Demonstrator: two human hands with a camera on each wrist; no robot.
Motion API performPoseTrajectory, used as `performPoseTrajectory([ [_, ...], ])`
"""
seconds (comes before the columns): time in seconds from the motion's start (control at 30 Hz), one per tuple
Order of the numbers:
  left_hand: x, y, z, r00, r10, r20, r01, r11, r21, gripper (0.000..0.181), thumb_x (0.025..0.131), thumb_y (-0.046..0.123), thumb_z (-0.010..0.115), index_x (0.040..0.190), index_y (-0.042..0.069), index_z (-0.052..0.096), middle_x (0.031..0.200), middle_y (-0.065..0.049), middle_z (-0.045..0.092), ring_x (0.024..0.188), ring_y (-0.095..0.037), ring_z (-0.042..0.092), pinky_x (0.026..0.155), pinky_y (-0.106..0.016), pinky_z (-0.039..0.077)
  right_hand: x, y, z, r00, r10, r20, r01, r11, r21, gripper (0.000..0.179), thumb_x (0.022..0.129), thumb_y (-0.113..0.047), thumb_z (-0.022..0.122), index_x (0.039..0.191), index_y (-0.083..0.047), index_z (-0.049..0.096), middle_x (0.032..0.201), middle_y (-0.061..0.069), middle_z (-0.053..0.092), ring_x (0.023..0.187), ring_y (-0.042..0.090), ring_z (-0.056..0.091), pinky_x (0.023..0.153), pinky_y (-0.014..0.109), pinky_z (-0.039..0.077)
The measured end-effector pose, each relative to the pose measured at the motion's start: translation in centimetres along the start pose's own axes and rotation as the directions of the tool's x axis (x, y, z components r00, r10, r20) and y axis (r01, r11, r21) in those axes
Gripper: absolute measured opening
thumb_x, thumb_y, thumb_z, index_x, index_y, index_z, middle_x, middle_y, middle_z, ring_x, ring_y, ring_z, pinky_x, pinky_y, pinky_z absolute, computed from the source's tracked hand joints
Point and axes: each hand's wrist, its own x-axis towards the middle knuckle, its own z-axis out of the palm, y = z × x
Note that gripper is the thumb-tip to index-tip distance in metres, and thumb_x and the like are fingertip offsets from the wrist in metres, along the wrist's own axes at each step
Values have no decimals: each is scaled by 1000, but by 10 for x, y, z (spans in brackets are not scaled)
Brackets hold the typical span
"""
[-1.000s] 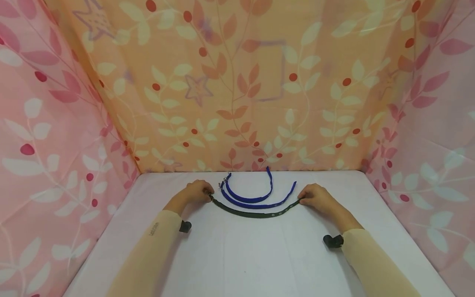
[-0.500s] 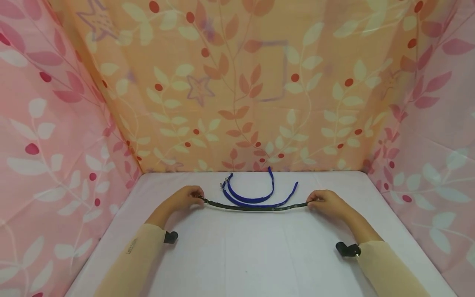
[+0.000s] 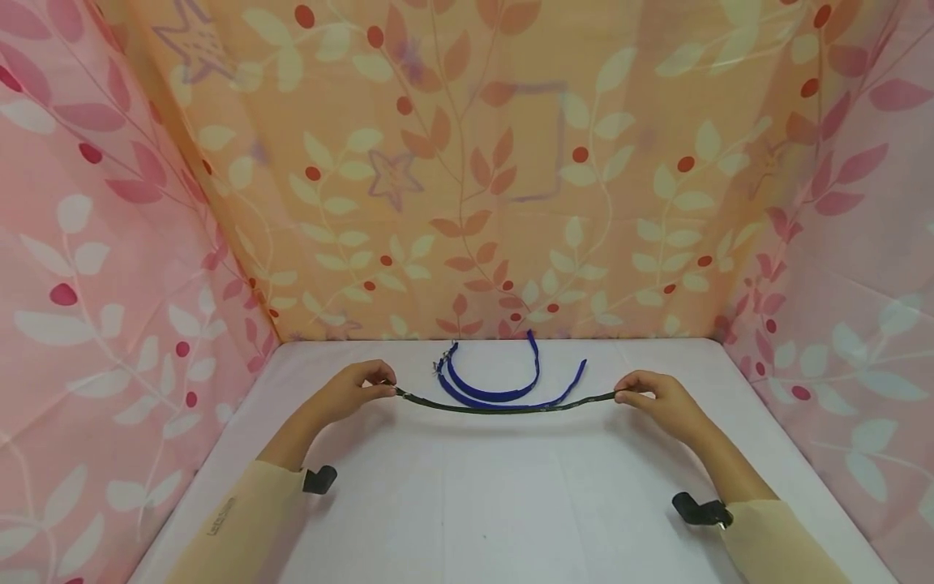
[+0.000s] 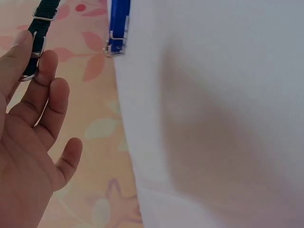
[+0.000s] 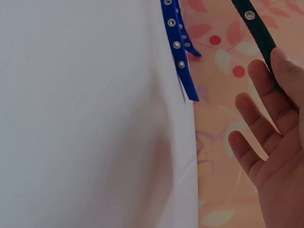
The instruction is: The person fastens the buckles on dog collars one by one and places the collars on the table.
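Observation:
A dark green collar [image 3: 489, 411] with metal eyelets sags in a shallow curve between my two hands. My left hand [image 3: 357, 387] pinches its buckle end between thumb and fingers; the metal buckle [image 4: 38, 45] shows close up in the left wrist view. At the opposite end, my right hand [image 3: 657, 399] pinches the strap tip, with an eyelet [image 5: 250, 15] just beyond the fingers. Behind the green strap, two blue collars [image 3: 492, 397] lie curved one inside the other, their buckles [image 3: 443, 361] at the left and eyelet ends at the right.
White cloth covers the table [image 3: 467, 495]. A patterned orange curtain [image 3: 467, 203] stands right behind its back edge, with pink curtains [image 3: 109, 243] along the sides. Black wrist cameras [image 3: 700, 509] stick out from both sleeves.
Both hands have moved apart and a little toward me, keeping hold of the green collar. Its deep curve has become flatter, and it now overlaps the front blue collar in the head view.

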Motion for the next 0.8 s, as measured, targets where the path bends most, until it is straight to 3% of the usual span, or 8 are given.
performPoseTrajectory([
  [0.2, -15, 18, -6, 999, -20, -40, 20, 1000, 3, 18, 95, 35, 73, 107, 22, 70, 100, 7, 69, 101, -18, 61, 87, -40, 46, -7, -9, -6, 999, -7, -46, 9, 999, 39, 12, 95, -31, 74, 100, -20, 73, 92, -6, 74, 95, 6, 63, 83, 32, 51],
  [0.53, -46, 40, -14, 992, 7, -128, -10, 1000, -23, 11, 94, 36, 75, 103, 31, 72, 104, 10, 69, 103, -16, 60, 95, -45, 47, -27, -33, -13, 996, -49, -76, 52, 998, 32, 6, 95, -28, 75, 98, -24, 72, 95, -8, 73, 101, 1, 60, 95, 42, 44],
  [0.67, -60, 47, -15, 986, 43, -161, -47, 999, -20, 11, 93, 33, 76, 104, 32, 73, 105, 13, 70, 103, -13, 62, 98, -45, 48, -34, -44, -15, 992, -77, -103, 79, 997, 24, 7, 93, -25, 76, 98, -24, 72, 98, -9, 73, 102, -3, 59, 97, 28, 42],
  [0.8, -74, 57, -14, 978, 89, -187, -91, 996, -2, 13, 93, 30, 77, 104, 35, 73, 104, 14, 70, 99, -11, 62, 94, -36, 50, -41, -54, -18, 982, -137, -133, 147, 987, 67, 12, 91, -15, 78, 99, -22, 71, 100, -6, 72, 103, -4, 60, 97, 8, 37],
])
